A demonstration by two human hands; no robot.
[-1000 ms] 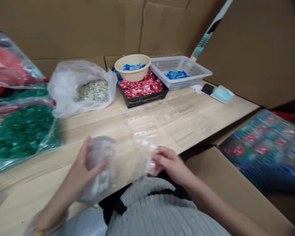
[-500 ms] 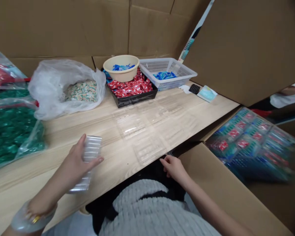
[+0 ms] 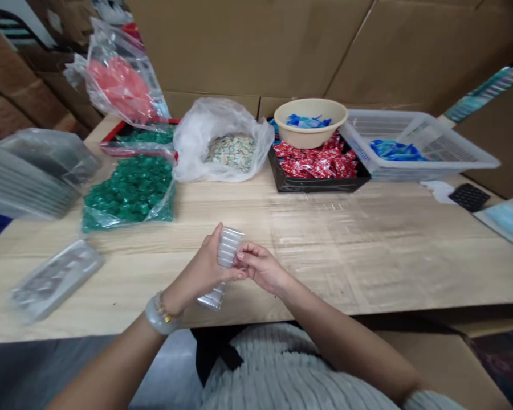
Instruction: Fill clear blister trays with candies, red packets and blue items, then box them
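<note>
My left hand (image 3: 202,266) is wrapped around a narrow stack of clear plastic blister trays (image 3: 229,246), held tilted just above the near middle of the table. My right hand (image 3: 263,269) meets it from the right, thumb and fingers pinched on the stack's edge. Whether a single tray is parted from the stack there is hard to make out. Clear trays (image 3: 312,245), almost invisible against the wood, lie flat on the table to the right of my hands. Another stack of clear trays (image 3: 57,279) rests at the left.
Along the back are a bag of green pieces (image 3: 128,191), a white bag of small printed pieces (image 3: 233,152), a black tray of red packets (image 3: 320,185) with a cream bowl (image 3: 312,134) on it, and a white basket (image 3: 431,165) of blue items. A cardboard box (image 3: 444,364) stands below right.
The view has swung left. My right hand has come up from the table's front edge to the stack in my left hand, and its fingers now pinch the stack's edge.
</note>
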